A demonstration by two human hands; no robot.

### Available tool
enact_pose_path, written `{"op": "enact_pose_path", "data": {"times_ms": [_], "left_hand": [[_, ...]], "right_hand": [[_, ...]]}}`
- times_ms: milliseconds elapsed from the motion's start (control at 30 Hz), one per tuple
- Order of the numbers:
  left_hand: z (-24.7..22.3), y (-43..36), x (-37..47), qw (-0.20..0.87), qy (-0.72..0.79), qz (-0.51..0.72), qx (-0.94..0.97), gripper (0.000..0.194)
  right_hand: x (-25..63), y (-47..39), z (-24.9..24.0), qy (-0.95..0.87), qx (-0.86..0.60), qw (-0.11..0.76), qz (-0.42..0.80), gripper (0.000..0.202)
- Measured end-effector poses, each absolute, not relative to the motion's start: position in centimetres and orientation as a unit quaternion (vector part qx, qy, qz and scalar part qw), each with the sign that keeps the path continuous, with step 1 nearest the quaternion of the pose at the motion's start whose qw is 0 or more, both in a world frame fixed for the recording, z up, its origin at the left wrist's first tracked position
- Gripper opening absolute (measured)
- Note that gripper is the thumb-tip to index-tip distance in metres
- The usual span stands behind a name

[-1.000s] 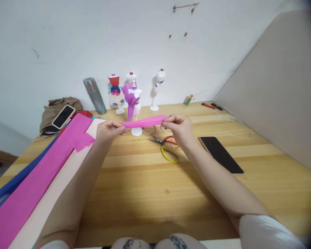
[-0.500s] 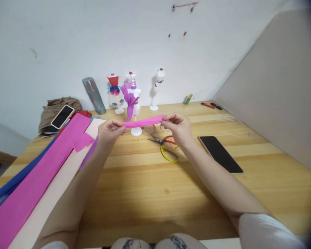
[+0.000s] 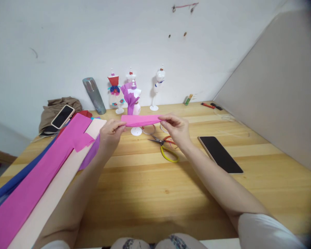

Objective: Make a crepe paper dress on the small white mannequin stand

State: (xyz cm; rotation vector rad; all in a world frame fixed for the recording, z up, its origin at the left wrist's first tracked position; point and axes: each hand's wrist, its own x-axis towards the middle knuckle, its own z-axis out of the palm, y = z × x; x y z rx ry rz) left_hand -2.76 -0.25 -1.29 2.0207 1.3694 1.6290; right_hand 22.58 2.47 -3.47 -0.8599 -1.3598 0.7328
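A narrow strip of pink crepe paper (image 3: pixel 141 121), layered in folds along its lower edge, is stretched level between my hands above the table. My left hand (image 3: pixel 112 130) pinches its left end, and my right hand (image 3: pixel 176 128) pinches the right end between thumb and fingers. Just behind the strip stands a small white dress-form mannequin (image 3: pixel 137 110) with purple paper draped on it; the strip hides part of its stand. Under my right hand lie scissors (image 3: pixel 159 141) with one red and one yellow handle, the red one partly covered by the hand.
Long pink (image 3: pixel 45 173) and cream paper (image 3: pixel 60 186) sheets lie on the left. Behind stand a spray can (image 3: pixel 94 96), a mannequin in a red top (image 3: pixel 114 90) and a white mannequin (image 3: pixel 159 81). A dark tablet or phone (image 3: pixel 220 154) lies right; another phone (image 3: pixel 63 117) rests far left.
The pink strip has tilted, so more of its flat face and its layered lower edge show. My hands have shifted only slightly, both still pinching the ends.
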Motion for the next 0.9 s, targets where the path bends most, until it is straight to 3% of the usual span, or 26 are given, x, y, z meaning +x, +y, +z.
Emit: {"op": "enact_pose_path", "data": {"times_ms": [367,600,767,900], "left_hand": [[-1.8,0.3,-3.2,0.047,0.457,0.532,0.711,0.014],[-2.1,0.5,-3.3,0.034,0.468,0.54,0.699,0.013],[-2.5,0.6,-3.2,0.128,0.509,0.556,0.645,0.009],[-2.7,0.7,-2.7,0.267,0.522,0.574,0.571,0.02]], "right_hand": [[22.7,2.7,-4.1,-0.634,-0.406,0.604,0.261,0.01],[22.6,2.8,-3.9,-0.612,-0.424,0.584,0.323,0.015],[22.6,2.8,-3.5,-0.594,-0.431,0.561,0.384,0.018],[22.6,2.6,-3.0,-0.558,-0.43,0.558,0.438,0.021]]}}
